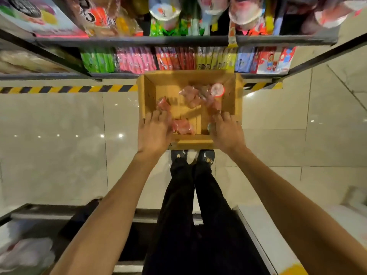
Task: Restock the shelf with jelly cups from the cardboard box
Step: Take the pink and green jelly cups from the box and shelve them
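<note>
Jelly cups (182, 126), pinkish and blurred, lie scattered on the bottom of the cardboard box (148, 92). One lies between the two hands, others lie just beyond the fingertips, and one with a round pale lid (217, 89) sits further ahead of the right hand. The box stands open on the floor (59, 116), its far wall close to the lowest shelf (139, 41).

Both hands reach down into the near end of the box, backs upward. The left hand (154, 133) is over the near left corner, its fingers pointing toward a pink cup just ahead. The right hand (228, 133) is over the near right corner, and a small round pale shape shows beside its thumb. The undersides of the fingers are hidden, so I cannot tell whether either hand grips anything.

Beyond the hands, past the box, a row of coloured snack packets (135, 60) stands on the low shelf, with more cups and bags on the shelf above it. A strip of yellow and black tape (69, 89) runs along the floor to either side of the box. Behind the hands, toward the person, are black trousers (178, 195) and dark shoes (206, 157) just behind the near wall of the box.
</note>
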